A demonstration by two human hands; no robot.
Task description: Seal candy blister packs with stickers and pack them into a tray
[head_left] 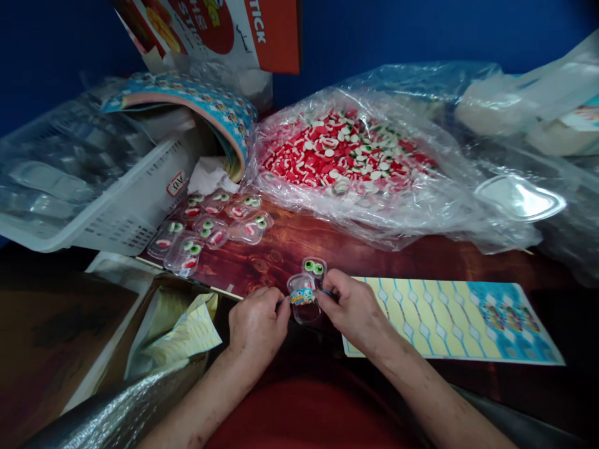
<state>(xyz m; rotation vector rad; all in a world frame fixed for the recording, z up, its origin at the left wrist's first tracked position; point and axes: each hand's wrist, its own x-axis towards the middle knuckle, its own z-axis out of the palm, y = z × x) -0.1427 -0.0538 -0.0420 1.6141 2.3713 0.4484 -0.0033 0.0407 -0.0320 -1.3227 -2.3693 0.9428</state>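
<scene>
1. both forearms reach in from the near edge of the dark red wooden table (299, 243), and the hands meet just in front of the body.
2. the left hand (256, 324) has its fingers curled nearly closed, pinching the left edge of a small clear plastic blister pack with a blue printed sticker (303, 296).
3. the right hand (352, 307) pinches the same pack's right edge, fingers bent close together.
4. just behind that pack lies a second clear pack holding two green eye-shaped candies (314, 267).
5. left of the pack, a cluster of about nine filled clear packs (210, 229).
6. right of it, one yellow and blue sticker sheet (452, 319).
7. behind it, one clear bag of red and white candies (349, 156).
</scene>
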